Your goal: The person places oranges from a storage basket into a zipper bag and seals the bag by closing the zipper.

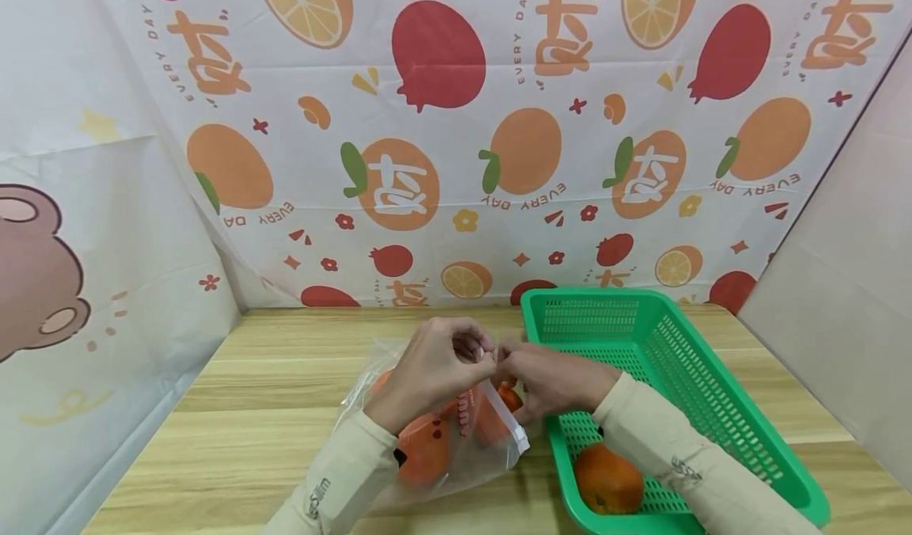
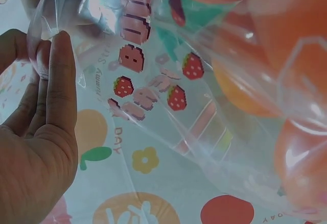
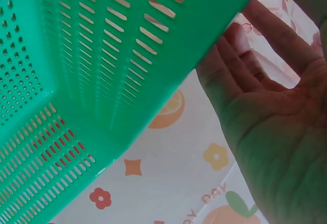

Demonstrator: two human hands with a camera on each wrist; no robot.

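Observation:
A clear zip bag with printed strawberries and pink lettering lies on the table, with several orange round fruits inside. My left hand pinches the upper lip of the bag between thumb and fingers. Across from it, my right hand has its thumb and fingers brought together at the bag's mouth, and its fingertips are partly hidden behind the basket rim in the right wrist view. Below the right fingers shows an orange fruit. The white zip strip slants down to the right.
A green perforated basket stands at the right, close to the bag, with my right forearm over it. One orange fruit sits in its near end. A fruit-print cloth hangs behind the wooden table.

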